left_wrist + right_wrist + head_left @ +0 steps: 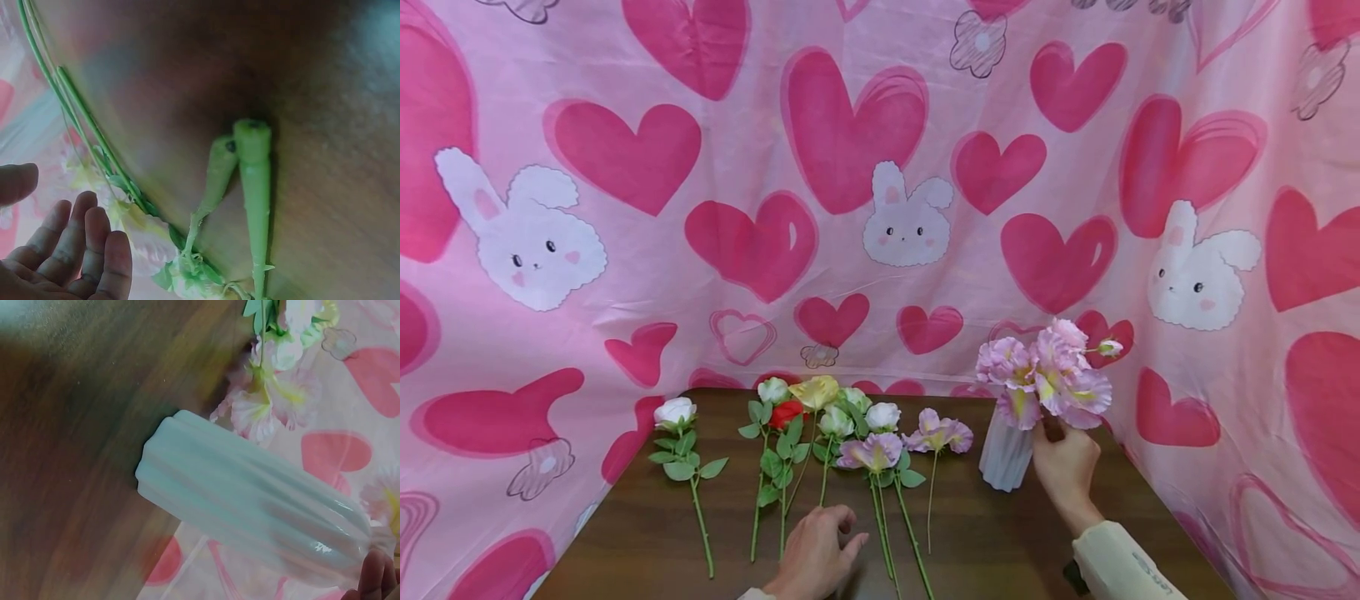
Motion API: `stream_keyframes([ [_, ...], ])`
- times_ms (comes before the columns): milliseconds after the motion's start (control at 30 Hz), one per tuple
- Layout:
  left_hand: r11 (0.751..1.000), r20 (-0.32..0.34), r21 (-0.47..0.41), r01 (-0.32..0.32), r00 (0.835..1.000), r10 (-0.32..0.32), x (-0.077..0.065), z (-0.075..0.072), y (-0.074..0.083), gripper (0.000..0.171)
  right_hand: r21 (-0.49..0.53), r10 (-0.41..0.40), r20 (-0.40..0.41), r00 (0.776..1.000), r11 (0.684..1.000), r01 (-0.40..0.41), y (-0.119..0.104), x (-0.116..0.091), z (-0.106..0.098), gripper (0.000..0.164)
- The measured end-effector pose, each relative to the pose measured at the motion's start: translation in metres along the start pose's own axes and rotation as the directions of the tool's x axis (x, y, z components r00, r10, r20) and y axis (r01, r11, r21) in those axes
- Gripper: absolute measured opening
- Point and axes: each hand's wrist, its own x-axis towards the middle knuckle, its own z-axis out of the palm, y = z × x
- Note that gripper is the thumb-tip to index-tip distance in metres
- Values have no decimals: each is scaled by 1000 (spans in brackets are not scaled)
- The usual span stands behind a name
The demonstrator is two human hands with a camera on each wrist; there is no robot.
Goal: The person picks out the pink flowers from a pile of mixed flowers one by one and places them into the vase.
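The white fluted, glossy vase (1004, 450) is on the right of the brown wooden bench (647, 533), ruffled lilac flowers (1067, 385) above its mouth. It looks stiff, smooth, possibly breakable; its ribbed middle suits a grip. The right hand (1066, 467) has its fingers at the mouth; pinching rim or stem, I cannot tell. The left hand (816, 550), fingers loosely bent, holds nothing near light, springy-looking green stems (255, 200).

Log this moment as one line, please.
right hand: at white vase; left hand: empty, near stems; purple flowers: above vase mouth

A pale ribbed vase (250, 497), hand (378, 579) apparently at its rim.
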Motion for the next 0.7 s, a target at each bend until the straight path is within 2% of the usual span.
stream_keyframes([
  [200, 1000, -5, 1, -19, 1000, 19, 0, 0, 0, 19, -17, 13, 32, 999, 1000, -13, -5, -9, -5, 3],
  [467, 1000, 18, -8, -9, 1000, 9, 2, 1, 2, 19, -25, 134, 118, 984, 991, -132, -14, -32, -13, 3],
  [700, 1000, 6, 5, -21, 1000, 21, 4, 2, 5, 20, -45, 142, 173, 975, 990, -137, -18, -48, -20, 6],
])
